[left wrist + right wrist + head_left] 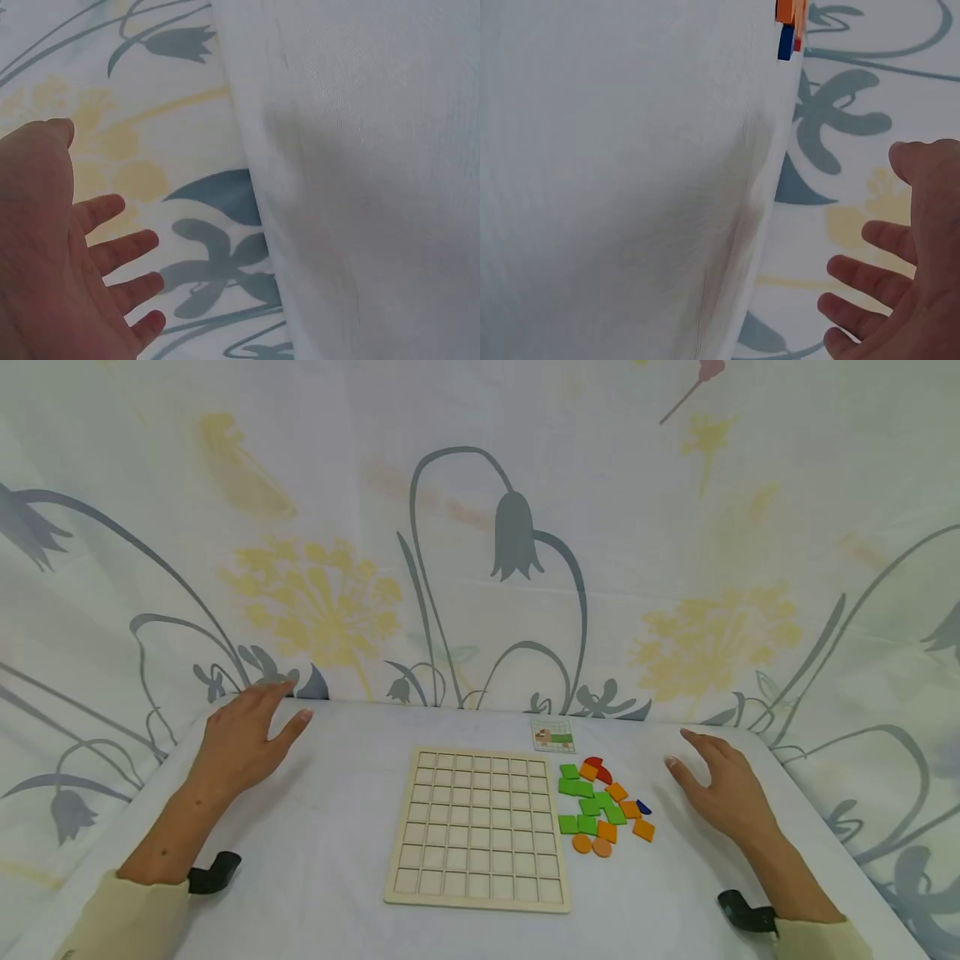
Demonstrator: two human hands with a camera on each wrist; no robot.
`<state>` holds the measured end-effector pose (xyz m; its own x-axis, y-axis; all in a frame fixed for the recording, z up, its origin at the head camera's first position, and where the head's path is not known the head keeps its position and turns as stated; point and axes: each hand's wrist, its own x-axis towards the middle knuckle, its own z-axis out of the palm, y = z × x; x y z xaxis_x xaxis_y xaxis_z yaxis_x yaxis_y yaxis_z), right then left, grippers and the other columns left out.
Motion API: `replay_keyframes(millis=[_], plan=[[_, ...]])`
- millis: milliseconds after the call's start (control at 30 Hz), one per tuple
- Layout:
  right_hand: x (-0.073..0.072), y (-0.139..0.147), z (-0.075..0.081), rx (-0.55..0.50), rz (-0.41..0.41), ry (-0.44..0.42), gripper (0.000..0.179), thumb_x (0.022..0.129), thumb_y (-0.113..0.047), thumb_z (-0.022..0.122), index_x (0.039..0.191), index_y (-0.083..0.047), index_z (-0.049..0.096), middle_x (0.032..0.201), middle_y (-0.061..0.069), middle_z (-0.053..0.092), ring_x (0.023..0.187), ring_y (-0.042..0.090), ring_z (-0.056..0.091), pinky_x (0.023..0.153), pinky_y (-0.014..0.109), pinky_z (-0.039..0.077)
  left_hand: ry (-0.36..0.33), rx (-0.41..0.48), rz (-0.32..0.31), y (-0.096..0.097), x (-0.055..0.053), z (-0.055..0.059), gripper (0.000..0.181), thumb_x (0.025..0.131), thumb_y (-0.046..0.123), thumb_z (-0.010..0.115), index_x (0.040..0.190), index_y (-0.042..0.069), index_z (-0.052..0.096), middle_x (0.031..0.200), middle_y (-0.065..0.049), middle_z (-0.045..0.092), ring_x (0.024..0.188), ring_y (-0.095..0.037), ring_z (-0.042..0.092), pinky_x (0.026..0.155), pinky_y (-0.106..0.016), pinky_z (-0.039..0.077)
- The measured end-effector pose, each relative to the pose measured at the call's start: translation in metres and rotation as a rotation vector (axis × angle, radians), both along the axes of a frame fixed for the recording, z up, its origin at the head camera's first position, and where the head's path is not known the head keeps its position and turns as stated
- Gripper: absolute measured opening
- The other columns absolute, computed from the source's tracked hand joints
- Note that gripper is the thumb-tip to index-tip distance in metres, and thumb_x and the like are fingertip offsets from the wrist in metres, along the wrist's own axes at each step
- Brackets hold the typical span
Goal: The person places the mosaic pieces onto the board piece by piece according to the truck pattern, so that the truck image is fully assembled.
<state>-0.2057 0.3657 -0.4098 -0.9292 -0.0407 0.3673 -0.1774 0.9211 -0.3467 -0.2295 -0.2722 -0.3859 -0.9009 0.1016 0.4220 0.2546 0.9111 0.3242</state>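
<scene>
My left hand (243, 735) hovers over the left side of the table, fingers relaxed and thumb apart, holding nothing. Over the right side, my right hand (723, 789) is spread the same way, also holding nothing. Between them lies a square wooden grid board (480, 910) with bare cells. Right of the board, closest to my right hand, several flat pieces are scattered: green squares (576, 787), orange squares (643, 831), orange discs (582, 843), red rounded pieces (603, 774) and a small blue piece (643, 807). In the right wrist view, the blue piece (786, 43) shows at the top edge.
A small picture card (553, 737) with a grid and a green and brown figure lies behind the pieces, near the table's back edge. The white-covered table (322, 835) meets a hanging floral cloth (480, 610) behind it. Dark wrist straps (215, 872) show at both sleeves.
</scene>
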Motion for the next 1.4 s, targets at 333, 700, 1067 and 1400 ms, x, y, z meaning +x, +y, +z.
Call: replay_keyframes(millis=[333, 700, 1067, 1400], plan=[[-0.004, -0.02, -0.001, 0.01, 0.063, -0.014, 0.057, 0.106, -0.032, 0.067, 0.15, 0.0, 0.055, 0.143, 0.03, 0.055, 0.132, 0.053, 0.049, 0.107, 0.074, 0.039, -0.072, 0.017, -0.161, 0.026, 0.008, 0.006, 0.06, 0.111, 0.042, 0.054, 0.156, 0.002, 0.049, 0.156, -0.028, 0.051, 0.144, -0.054, 0.043, 0.112, -0.074, 0.034], [-0.001, -0.046, 0.004, 0.012, 0.149, -0.091, 0.056, 0.103, -0.027, 0.071, 0.152, -0.004, 0.055, 0.146, 0.024, 0.056, 0.135, 0.049, 0.05, 0.11, 0.071, 0.041, -0.078, -0.005, -0.336, 0.057, 0.027, -0.002, 0.056, 0.109, 0.039, 0.062, 0.155, 0.009, 0.053, 0.154, -0.018, 0.056, 0.143, -0.046, 0.05, 0.113, -0.068, 0.039], [0.006, -0.071, 0.003, -0.001, 0.318, -0.112, 0.05, 0.098, -0.018, 0.077, 0.146, -0.01, 0.063, 0.138, 0.009, 0.064, 0.132, 0.035, 0.057, 0.107, 0.062, 0.049, -0.205, -0.107, -0.413, 0.083, 0.05, -0.01, 0.07, 0.102, 0.059, 0.063, 0.161, 0.024, 0.048, 0.164, -0.006, 0.048, 0.153, -0.042, 0.039, 0.116, -0.07, 0.032], [0.018, -0.097, -0.001, 0.012, 0.468, -0.11, 0.043, 0.092, -0.017, 0.085, 0.133, -0.013, 0.073, 0.135, 0.002, 0.067, 0.124, 0.026, 0.063, 0.104, 0.054, 0.053, -0.36, -0.13, -0.57, 0.102, 0.059, -0.02, 0.092, 0.092, 0.075, 0.066, 0.164, 0.023, 0.042, 0.171, -0.005, 0.037, 0.158, -0.042, 0.028, 0.119, -0.069, 0.029]])
